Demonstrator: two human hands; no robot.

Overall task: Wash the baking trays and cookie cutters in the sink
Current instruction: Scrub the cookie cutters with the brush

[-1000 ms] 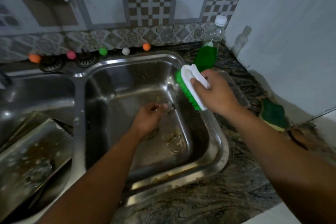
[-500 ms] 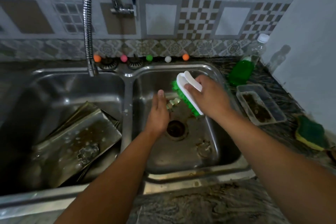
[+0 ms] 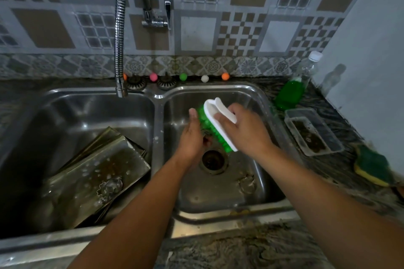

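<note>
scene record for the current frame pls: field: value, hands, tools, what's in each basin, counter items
left hand: over right basin, fingers straight against the bristles; a small item seems held under it, unclear
right hand: grips scrub brush, white handle, green bristles
left basin: stacked baking trays, soapy, flower-shaped cookie cutter on top
right basin: drain, another cookie cutter on the floor
faucet: no water visible
counter right: green soap bottle, clear plastic container, sponge
</note>
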